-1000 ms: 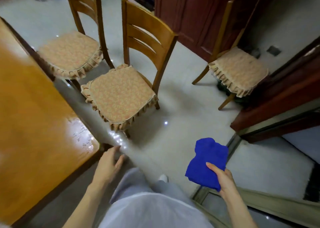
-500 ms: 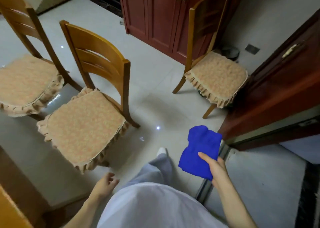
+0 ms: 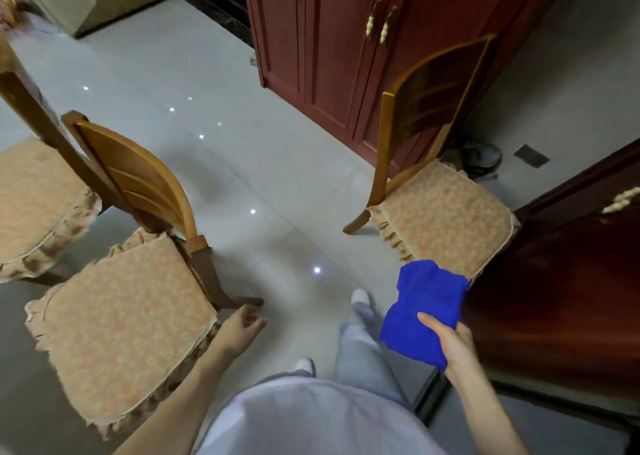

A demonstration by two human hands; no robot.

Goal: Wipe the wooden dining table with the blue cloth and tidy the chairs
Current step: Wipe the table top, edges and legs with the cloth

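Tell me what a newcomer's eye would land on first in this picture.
The bright blue cloth, gripped in the right hand at lower right, stands out most against the pale floor. Next come wooden chairs with frilled orange cushions: the near chair at left beside the open left hand, and another chair at right before the dark red cabinet.

Dim, glare-dotted floor (image 3: 277, 164), warped edges

Dark red cabinet (image 3: 329, 60) with brass handles (image 3: 370, 24) at twelve o'clock; dark wooden door (image 3: 571, 292) at three o'clock; glossy pale floor tiles (image 3: 242, 167) between
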